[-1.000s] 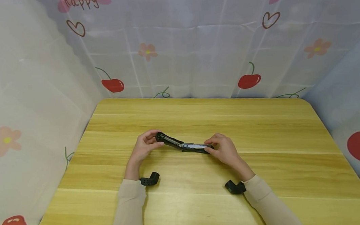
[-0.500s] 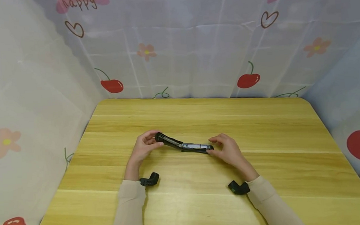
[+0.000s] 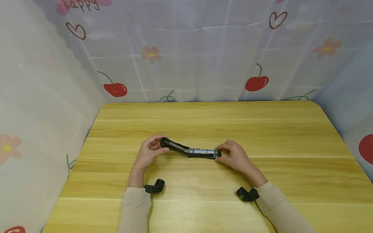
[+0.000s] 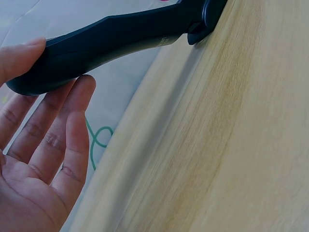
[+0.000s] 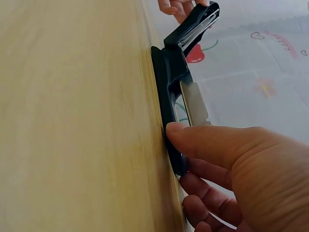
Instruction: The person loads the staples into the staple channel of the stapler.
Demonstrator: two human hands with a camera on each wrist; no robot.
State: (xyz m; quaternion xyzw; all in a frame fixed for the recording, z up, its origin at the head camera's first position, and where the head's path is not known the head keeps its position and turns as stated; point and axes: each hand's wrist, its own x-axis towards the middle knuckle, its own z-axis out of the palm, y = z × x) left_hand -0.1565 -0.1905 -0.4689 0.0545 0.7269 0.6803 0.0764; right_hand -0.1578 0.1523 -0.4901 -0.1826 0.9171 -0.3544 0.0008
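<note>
A black stapler [image 3: 175,146] lies swung wide open on the table, its metal staple channel [image 3: 202,151] exposed and facing up. My left hand [image 3: 147,153] holds the raised end of its top arm; in the left wrist view the thumb lies over that black arm [image 4: 116,41] and the fingertips are under it. At the other end, my right hand [image 3: 236,156] pinches the tip of the base. The right wrist view has the thumb [image 5: 181,135] on the base's side, close to the silver channel [image 5: 194,104], with fingers on the far side.
The stapler's base rests on a wood-grain table [image 3: 191,214]. A printed curtain [image 3: 196,59] with cherries and flowers stands behind the table and along both sides. Black wrist cameras [image 3: 155,186] stick out inward from both wrists.
My right hand has let go of the channel's end, drawn slightly right and now pinches the base's tip. My left hand keeps its hold, and the stapler stays nearly in place.
</note>
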